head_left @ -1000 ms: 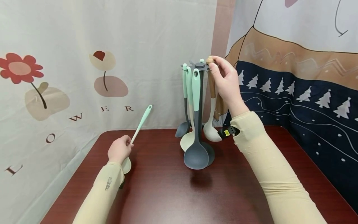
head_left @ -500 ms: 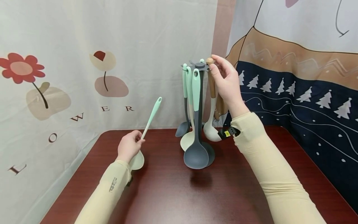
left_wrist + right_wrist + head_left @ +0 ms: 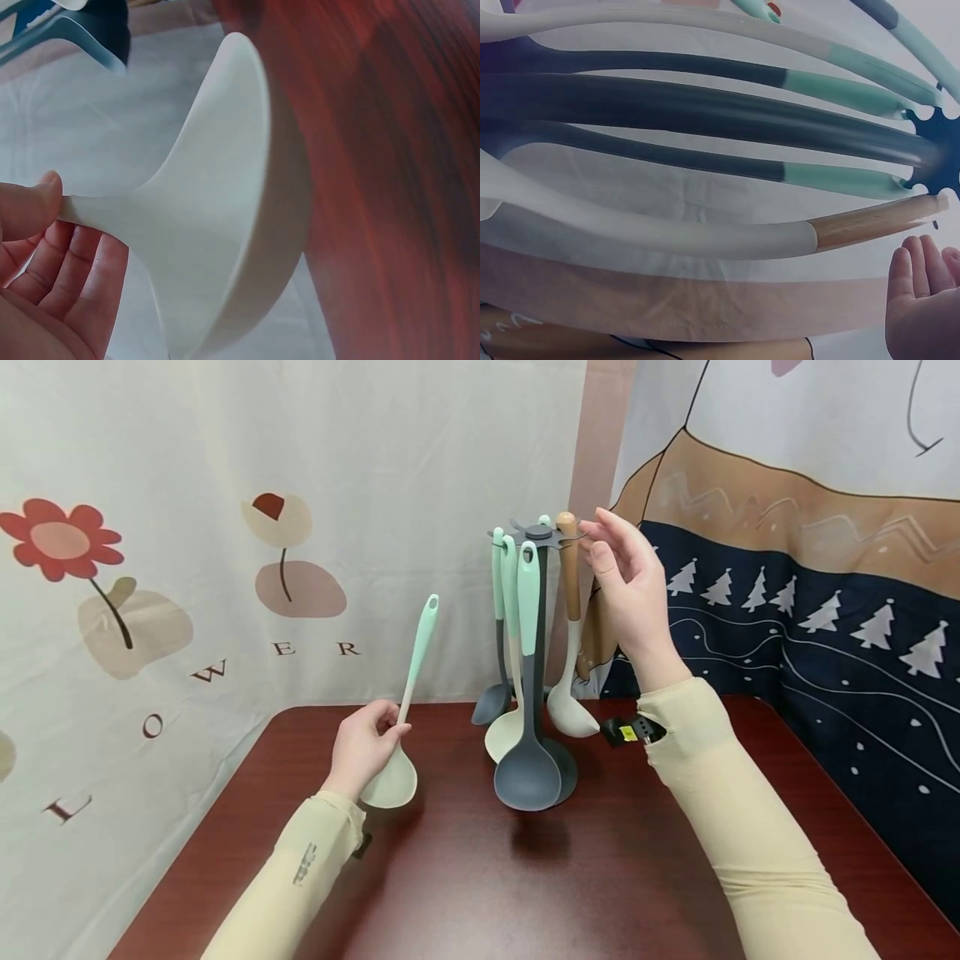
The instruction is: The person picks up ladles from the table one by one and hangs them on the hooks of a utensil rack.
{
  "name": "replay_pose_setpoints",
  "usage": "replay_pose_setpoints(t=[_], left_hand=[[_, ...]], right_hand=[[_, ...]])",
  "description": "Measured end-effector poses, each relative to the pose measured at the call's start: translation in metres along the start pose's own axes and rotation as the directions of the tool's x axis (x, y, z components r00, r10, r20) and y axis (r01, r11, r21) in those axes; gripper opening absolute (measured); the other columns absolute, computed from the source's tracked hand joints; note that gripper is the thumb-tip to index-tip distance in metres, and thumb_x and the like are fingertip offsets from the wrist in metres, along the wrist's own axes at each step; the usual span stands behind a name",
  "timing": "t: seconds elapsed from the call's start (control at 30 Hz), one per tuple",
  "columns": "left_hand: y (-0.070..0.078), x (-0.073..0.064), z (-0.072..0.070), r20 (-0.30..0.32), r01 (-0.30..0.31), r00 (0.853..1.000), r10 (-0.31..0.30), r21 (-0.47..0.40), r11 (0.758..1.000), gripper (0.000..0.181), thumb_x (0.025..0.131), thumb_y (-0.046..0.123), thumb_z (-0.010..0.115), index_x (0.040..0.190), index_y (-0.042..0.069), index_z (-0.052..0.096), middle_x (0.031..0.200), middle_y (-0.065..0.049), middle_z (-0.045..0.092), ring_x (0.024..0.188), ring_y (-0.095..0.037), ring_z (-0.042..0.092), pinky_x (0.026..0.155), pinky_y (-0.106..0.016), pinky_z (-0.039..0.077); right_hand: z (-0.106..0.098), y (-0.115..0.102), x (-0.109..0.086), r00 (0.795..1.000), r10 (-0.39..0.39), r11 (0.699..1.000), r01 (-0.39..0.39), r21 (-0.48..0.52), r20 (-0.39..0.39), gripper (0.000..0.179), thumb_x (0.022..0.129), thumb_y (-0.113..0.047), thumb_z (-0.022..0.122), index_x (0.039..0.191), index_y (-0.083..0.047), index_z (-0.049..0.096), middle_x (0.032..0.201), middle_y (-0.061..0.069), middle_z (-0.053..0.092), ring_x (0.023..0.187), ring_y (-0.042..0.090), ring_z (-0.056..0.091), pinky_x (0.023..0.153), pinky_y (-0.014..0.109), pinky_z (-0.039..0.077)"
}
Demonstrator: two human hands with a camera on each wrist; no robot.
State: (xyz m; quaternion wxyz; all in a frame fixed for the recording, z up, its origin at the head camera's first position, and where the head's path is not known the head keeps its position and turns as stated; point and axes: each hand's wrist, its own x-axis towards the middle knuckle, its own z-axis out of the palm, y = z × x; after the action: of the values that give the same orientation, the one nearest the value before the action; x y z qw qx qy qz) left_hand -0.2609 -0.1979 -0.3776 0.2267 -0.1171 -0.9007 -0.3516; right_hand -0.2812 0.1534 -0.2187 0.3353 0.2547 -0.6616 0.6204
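Observation:
A cream ladle [image 3: 392, 781] with a mint handle stands upright in my left hand [image 3: 365, 747], pinched between thumb and fingers at the neck just above the bowl. In the left wrist view its wide bowl [image 3: 217, 202] fills the middle. My right hand [image 3: 632, 583] is beside the top of a dark utensil rack [image 3: 538, 532], fingers loosely spread and holding nothing. Nearest to it hangs a white ladle with a wooden handle [image 3: 570, 577]; the right wrist view shows a gap between the fingertips [image 3: 919, 251] and that handle.
Several mint-handled utensils hang on the rack, among them a grey ladle [image 3: 528, 777] in front, a cream one [image 3: 502, 737] and a smaller grey one [image 3: 491, 703]. The rack stands on a dark red table [image 3: 465, 877], with a printed curtain [image 3: 420, 485] behind.
My left hand has carried the cream ladle rightward toward the rack, and its handle has become more upright. My right hand has let go of the wooden-handled ladle and drawn back to the right.

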Motion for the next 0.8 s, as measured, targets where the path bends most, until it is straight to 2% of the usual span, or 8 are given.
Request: replay_pose_setpoints(t=[0.17, 0.27, 0.43, 0.63, 0.8], left_hand=[[0.01, -0.001, 0.0, -0.014, -0.045, 0.999, 0.044, -0.047, 0.998, 0.016, 0.081, 0.004, 0.08, 0.087, 0.009, 0.066, 0.078, -0.004, 0.067, 0.074, -0.02, 0.064, 0.071, -0.038, 0.052], [0.018, -0.002, -0.001, -0.017, -0.06, 0.998, 0.059, -0.06, 0.996, 0.016, 0.081, 0.005, 0.08, 0.087, 0.009, 0.066, 0.079, -0.003, 0.067, 0.074, -0.018, 0.064, 0.072, -0.037, 0.053], [0.032, -0.003, -0.004, -0.031, -0.102, 0.995, 0.099, -0.1, 0.99, 0.018, 0.079, 0.003, 0.081, 0.087, 0.008, 0.066, 0.08, -0.003, 0.068, 0.073, -0.018, 0.064, 0.071, -0.038, 0.054], [0.048, -0.006, -0.006, -0.029, -0.139, 0.99, 0.136, -0.153, 0.978, 0.018, 0.078, 0.001, 0.082, 0.088, 0.008, 0.067, 0.083, -0.003, 0.068, 0.076, -0.017, 0.066, 0.073, -0.037, 0.055], [0.061, -0.01, -0.007, -0.029, -0.17, 0.985, 0.167, -0.173, 0.97, 0.019, 0.077, 0.001, 0.082, 0.088, 0.009, 0.068, 0.083, 0.0, 0.068, 0.075, -0.015, 0.065, 0.072, -0.035, 0.055]], right_hand=[[-0.005, -0.001, -0.007, 0.996, -0.088, 0.996, 0.088, -0.016, -0.005, 0.047, 0.101, -0.023, 0.059, 0.143, -0.003, 0.051, 0.132, 0.012, 0.061, 0.121, 0.023, 0.057, 0.108, 0.034, 0.04], [-0.007, -0.002, -0.012, 0.993, -0.118, 0.993, 0.119, 0.018, -0.012, 0.057, 0.098, -0.032, 0.063, 0.144, -0.003, 0.049, 0.135, 0.012, 0.059, 0.124, 0.023, 0.055, 0.109, 0.035, 0.038], [-0.009, -0.008, -0.019, 0.991, -0.133, 0.988, 0.133, 0.084, -0.013, 0.069, 0.093, -0.038, 0.069, 0.146, -0.003, 0.045, 0.137, 0.014, 0.056, 0.125, 0.026, 0.053, 0.11, 0.037, 0.037], [-0.006, -0.021, -0.029, 0.995, -0.1, 0.978, 0.098, 0.186, -0.002, 0.087, 0.085, -0.042, 0.077, 0.152, -0.006, 0.035, 0.14, 0.014, 0.052, 0.127, 0.028, 0.05, 0.111, 0.038, 0.035], [-0.001, -0.025, -0.039, 0.992, -0.127, 0.972, 0.12, 0.202, 0.022, 0.09, 0.084, -0.044, 0.077, 0.153, -0.006, 0.032, 0.143, 0.016, 0.049, 0.129, 0.03, 0.049, 0.111, 0.039, 0.036]])
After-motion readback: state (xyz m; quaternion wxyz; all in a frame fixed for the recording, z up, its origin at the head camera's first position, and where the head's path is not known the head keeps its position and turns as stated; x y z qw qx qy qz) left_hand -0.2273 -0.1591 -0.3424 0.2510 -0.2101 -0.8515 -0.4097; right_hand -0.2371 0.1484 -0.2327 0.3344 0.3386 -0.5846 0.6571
